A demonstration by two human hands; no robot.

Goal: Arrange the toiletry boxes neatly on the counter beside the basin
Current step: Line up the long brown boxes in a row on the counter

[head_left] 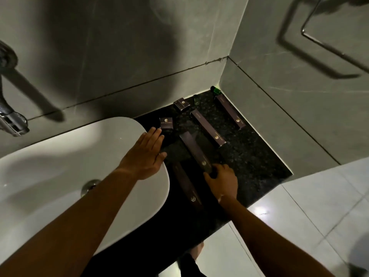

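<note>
Six dark boxes lie on the counter, and we go through the scene from its biggest parts down. Our white basin (79,156) fills the left, and beside it the black speckled counter (259,166) runs back into the tiled corner.

Our left hand (146,156) lies flat and open over the basin's rim, fingers spread and holding nothing, its fingertips just short of a small square box (166,123). Our right hand (221,180) is closed on the near end of a long box (195,150), thumb on one side and fingers curled over the other.

Four long boxes lie at roughly the same slant. The nearest long box (187,186) sits close beside the basin, the gripped one lies just behind it, the middle long box (208,127) is further back, and the far long box (230,111) rests near the right wall. They are unevenly spaced and their ends do not line up.

A second small box (181,104) sits tilted near the back wall, apart from the first. Two small green bottles (215,90) stand in the corner.

We judge the work about half done: the long boxes share a direction, but spacing, end alignment and the two small boxes are left to tidy.
</note>
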